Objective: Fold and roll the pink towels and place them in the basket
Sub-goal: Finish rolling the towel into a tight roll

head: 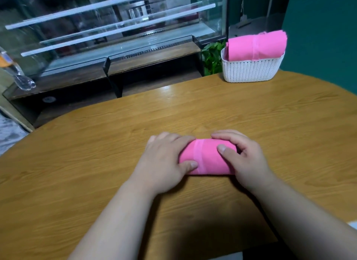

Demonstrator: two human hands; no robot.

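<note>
Near me on the bench (96, 143), my left hand (164, 163) and right hand (245, 159) curl their fingers (170, 138) round the rolled towel (208, 157) so it cannot unroll; the basket (249, 70) waits far right.

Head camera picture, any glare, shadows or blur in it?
Head view: glare patch on the oval wooden table near its far edge, dark shadow along its near edge; glass display case soft, full of reflections; rolled pink towel fairly sharp.
</note>
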